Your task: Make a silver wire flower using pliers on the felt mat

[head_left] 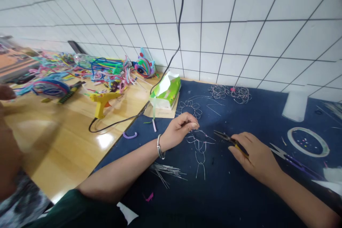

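Observation:
My left hand (179,131) is closed in a pinch on a bent wire piece (200,139) with looped petals and small pinkish spots along it. My right hand (255,153) grips pliers (227,138) with yellow handles; their dark jaws point left, a little apart from the wire piece. A flower-shaped wire ring (189,108) lies just behind my left hand. Below the held piece are loose curved wires (200,164). A bundle of straight wires (168,171) rests on the dark cloth under my left forearm.
Purple-handled scissors (294,160) and a round rimmed dish (308,142) with beads lie right. Wire coils (229,92) sit by the wall. A green tissue pack (167,91), yellow glue gun (103,103) and heaped pipe cleaners (107,69) are left, near another person's arm (8,142).

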Tool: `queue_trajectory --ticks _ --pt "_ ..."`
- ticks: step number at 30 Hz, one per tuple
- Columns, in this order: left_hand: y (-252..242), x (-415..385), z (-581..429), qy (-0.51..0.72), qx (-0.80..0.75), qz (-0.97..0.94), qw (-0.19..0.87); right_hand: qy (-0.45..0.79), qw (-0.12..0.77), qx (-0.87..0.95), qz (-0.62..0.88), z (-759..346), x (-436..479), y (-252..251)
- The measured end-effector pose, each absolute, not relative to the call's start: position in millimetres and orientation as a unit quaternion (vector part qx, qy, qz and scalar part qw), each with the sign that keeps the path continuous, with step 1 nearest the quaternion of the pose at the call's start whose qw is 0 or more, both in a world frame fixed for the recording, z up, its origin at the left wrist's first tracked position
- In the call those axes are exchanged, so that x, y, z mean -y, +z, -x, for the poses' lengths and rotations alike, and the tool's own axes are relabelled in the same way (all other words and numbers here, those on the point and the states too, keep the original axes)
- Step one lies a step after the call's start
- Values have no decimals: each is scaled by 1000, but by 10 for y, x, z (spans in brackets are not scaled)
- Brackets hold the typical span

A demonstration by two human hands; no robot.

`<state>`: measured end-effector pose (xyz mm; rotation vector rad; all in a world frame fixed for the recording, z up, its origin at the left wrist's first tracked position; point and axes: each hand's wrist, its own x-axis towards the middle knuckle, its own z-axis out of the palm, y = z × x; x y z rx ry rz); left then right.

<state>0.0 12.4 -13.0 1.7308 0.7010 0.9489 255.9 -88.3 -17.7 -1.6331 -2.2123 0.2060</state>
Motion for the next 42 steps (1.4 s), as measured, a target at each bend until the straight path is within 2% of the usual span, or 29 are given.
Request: queue_trajectory --ticks 7,12,25,31,42 --pt "-223 -126 -57 334 -317 -662 591 290 215 674 645 -2432 896 -100" --pt "-205 -71 -100 348 -308 -612 640 360 273 593 666 -2208 844 -74" --pt "-183 -49 -88 352 -298 -538 706 452 365 535 613 -2036 787 -101" --pt "-150 -68 -61 352 -258 -549 713 458 372 536 603 -1990 744 24" --pt "-36 -105 51 259 -213 -608 719 432 363 548 618 -1931 651 66"
